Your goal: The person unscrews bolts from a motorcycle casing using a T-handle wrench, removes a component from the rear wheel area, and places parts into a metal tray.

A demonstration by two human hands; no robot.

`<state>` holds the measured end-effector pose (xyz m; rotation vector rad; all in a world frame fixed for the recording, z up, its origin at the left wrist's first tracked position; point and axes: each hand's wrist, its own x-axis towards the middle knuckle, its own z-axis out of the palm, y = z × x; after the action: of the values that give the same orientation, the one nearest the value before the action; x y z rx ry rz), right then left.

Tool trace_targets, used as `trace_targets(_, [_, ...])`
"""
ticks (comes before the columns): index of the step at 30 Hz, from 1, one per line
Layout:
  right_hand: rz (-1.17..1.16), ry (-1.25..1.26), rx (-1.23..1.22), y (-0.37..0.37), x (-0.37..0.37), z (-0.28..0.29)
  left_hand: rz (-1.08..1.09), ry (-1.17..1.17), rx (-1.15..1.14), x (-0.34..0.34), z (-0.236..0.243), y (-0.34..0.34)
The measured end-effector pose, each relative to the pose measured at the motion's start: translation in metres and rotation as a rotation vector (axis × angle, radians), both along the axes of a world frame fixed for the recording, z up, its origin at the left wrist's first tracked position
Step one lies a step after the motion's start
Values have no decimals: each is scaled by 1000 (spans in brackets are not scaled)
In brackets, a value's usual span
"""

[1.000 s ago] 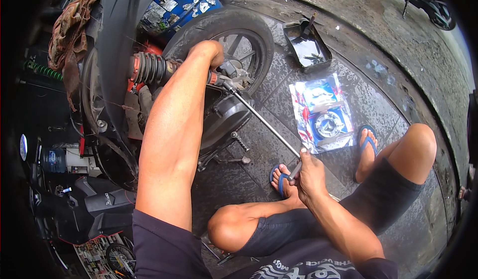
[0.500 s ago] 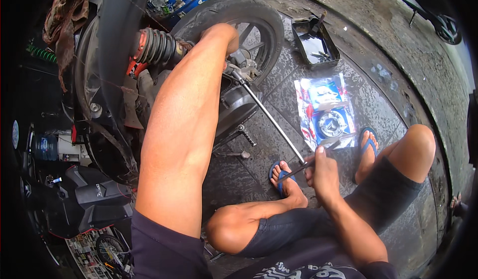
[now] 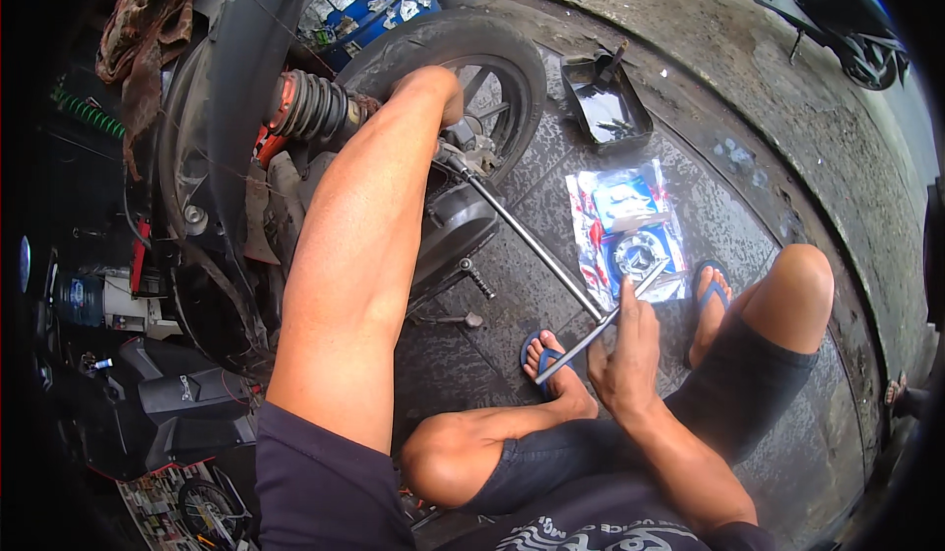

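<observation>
Spanning the floor: T-bar (image 3: 532,239), running from beside the wheel (image 3: 492,39) to a crossbar (image 3: 566,356) over the tile floor (image 3: 733,226).
Right hand (image 3: 628,359): at the crossbar, fingers straightened against it, not wrapped round.
Left hand (image 3: 453,108): by the wheel; fingers hidden, so from where I stand I cannot tell its hold.
Socket end (image 3: 456,165): partly behind the left forearm (image 3: 364,226); seating not verified.
Left foot (image 3: 566,379): overlapped by the crossbar's lower end from this angle; keep clearance.
Pouch (image 3: 628,236): on the floor, overlapped by the crossbar's upper end, short of the floor's outer edge.
Pan (image 3: 622,138): black, nearer that edge.
Method, in my judgement: keep the socket fully seated, the shaft in line, and push evenly; should it bind, reseat before adding force.
</observation>
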<state>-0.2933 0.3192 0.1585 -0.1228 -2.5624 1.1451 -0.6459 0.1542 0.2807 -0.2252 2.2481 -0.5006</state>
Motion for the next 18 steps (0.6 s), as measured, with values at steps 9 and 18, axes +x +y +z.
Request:
trace_targets(9, [247, 36, 146, -3, -29, 22, -49, 65, 44, 3, -1, -3])
trace_targets(18, [248, -528, -1103, -8, -42, 4, -70, -24, 16, -10, -7, -4])
